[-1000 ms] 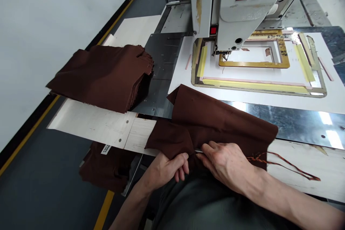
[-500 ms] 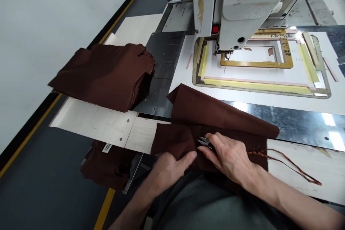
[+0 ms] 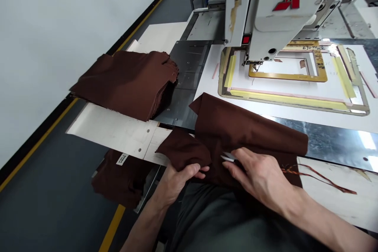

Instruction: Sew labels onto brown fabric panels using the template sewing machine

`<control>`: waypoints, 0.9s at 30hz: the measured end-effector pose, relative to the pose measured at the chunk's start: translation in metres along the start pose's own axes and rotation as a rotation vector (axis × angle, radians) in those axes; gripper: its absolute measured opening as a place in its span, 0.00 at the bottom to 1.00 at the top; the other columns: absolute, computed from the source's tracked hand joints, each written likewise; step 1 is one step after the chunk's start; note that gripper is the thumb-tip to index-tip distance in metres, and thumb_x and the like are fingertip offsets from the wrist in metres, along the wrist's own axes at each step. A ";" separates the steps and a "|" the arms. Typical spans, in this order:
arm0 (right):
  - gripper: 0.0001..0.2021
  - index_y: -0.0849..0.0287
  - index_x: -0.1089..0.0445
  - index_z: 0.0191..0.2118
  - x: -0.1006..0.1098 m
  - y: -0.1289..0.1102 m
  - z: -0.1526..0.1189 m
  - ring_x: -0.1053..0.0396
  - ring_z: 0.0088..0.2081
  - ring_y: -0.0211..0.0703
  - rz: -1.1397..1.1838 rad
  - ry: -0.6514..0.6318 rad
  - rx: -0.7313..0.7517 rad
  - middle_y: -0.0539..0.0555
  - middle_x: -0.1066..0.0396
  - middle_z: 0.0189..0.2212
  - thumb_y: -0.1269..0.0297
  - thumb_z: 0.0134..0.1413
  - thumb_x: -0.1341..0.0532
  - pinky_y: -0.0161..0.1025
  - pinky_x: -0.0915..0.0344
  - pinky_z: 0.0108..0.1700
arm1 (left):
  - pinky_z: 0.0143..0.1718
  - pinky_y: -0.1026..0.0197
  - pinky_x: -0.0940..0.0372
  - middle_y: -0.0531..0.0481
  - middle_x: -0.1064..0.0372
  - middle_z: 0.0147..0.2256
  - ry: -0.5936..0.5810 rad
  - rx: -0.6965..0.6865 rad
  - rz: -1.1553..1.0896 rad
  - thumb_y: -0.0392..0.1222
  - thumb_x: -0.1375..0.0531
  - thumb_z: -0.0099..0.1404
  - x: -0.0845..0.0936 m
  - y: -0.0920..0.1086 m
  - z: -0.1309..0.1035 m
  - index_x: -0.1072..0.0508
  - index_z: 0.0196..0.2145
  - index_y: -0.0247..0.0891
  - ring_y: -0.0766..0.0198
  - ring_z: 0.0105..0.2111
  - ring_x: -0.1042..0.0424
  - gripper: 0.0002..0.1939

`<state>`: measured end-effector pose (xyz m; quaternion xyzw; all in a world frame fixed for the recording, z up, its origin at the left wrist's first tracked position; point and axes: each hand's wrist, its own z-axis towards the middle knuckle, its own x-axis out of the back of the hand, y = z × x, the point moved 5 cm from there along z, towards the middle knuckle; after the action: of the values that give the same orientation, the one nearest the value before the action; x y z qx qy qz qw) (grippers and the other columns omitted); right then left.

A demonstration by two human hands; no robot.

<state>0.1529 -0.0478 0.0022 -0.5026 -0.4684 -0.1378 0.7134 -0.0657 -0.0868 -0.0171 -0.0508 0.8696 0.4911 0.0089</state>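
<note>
Brown fabric [image 3: 245, 126] lies folded along the front edge of the work surface. My left hand [image 3: 180, 179] pinches a flap of it [image 3: 184, 149] between thumb and fingers, raising the flap slightly. Just to the right, my right hand [image 3: 260, 171] is closed around small thread snips [image 3: 228, 156], whose pale pointed blades stick out over the cloth toward the left. The handles are hidden inside the palm. Orange and dark threads [image 3: 321, 179] trail from the fabric's right side, beyond my right wrist, onto the white board.
A sewing machine head [image 3: 277, 12] stands behind, above a yellow-edged frame [image 3: 288, 78] on a white sheet. At left a stack of brown cloth pieces [image 3: 126, 82] rests on the table. Lower down hangs a brown bundle with a white label [image 3: 122, 159].
My left hand has lifted and turned the fabric flap, its fingertips now showing beneath. The snips stay in my right hand, close to the cloth. The whole view has shifted slightly.
</note>
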 end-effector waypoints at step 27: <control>0.11 0.57 0.34 0.36 -0.023 -0.019 0.015 0.32 0.25 0.43 -0.158 -0.253 0.084 0.51 0.30 0.29 0.63 0.72 0.47 0.41 0.57 0.27 | 0.43 0.50 0.21 0.42 0.20 0.41 -0.010 0.021 0.073 0.41 0.36 0.64 -0.003 0.011 -0.003 0.19 0.40 0.34 0.47 0.44 0.21 0.10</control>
<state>0.1200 -0.0499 -0.0039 -0.4473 -0.5979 -0.1094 0.6560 -0.0635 -0.0832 -0.0059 -0.0166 0.8759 0.4821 -0.0043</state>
